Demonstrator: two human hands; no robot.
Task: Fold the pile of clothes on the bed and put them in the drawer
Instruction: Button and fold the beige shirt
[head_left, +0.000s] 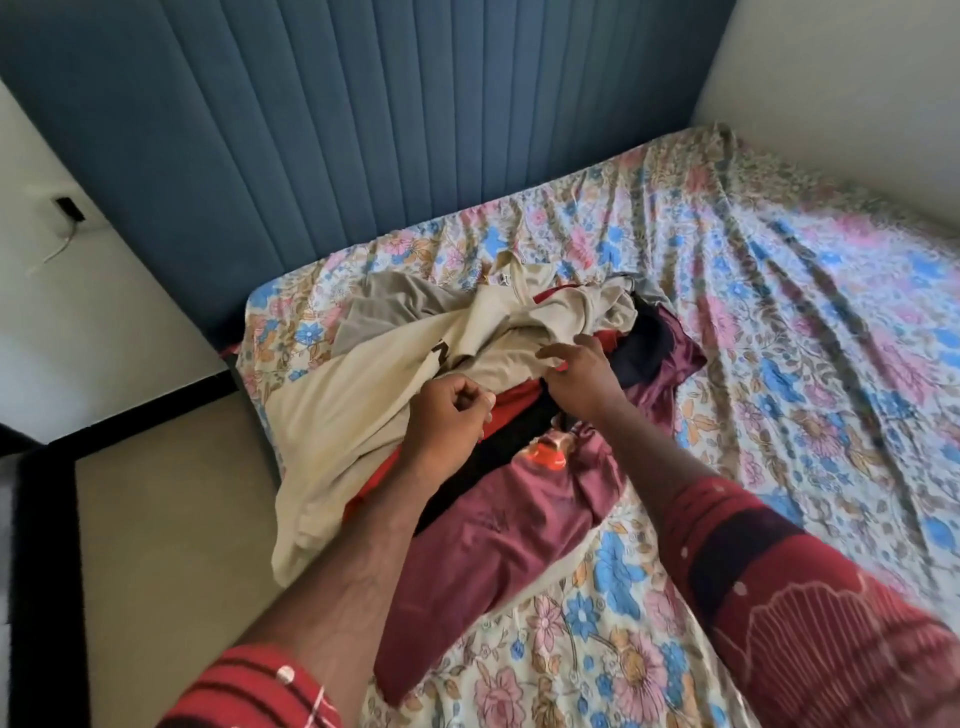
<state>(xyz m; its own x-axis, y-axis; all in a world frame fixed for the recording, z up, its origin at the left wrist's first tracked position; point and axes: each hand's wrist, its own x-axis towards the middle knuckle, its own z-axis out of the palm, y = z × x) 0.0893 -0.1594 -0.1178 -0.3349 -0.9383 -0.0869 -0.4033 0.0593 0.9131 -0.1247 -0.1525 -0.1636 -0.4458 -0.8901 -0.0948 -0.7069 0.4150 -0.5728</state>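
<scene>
A pile of clothes lies on the bed's near-left corner. On top is a cream shirt (363, 405) with a dark print, and it hangs over the mattress edge. Under it are a red garment (511, 400), a black one (483, 462), a maroon one (498, 525), a navy one (644, 338) and a grey-brown one (384, 306). My left hand (449, 415) is curled into a fist at the cream shirt's lower edge and grips the cloth. My right hand (576, 371) lies on the cream shirt's right side, its bent fingers pinching the fabric. No drawer is in view.
The bed has a floral sheet (779, 338) that is bare to the right of the pile. A blue padded headboard (389, 130) stands behind it. Beige floor (171, 545) lies to the left, with a wall socket (70, 208) above it.
</scene>
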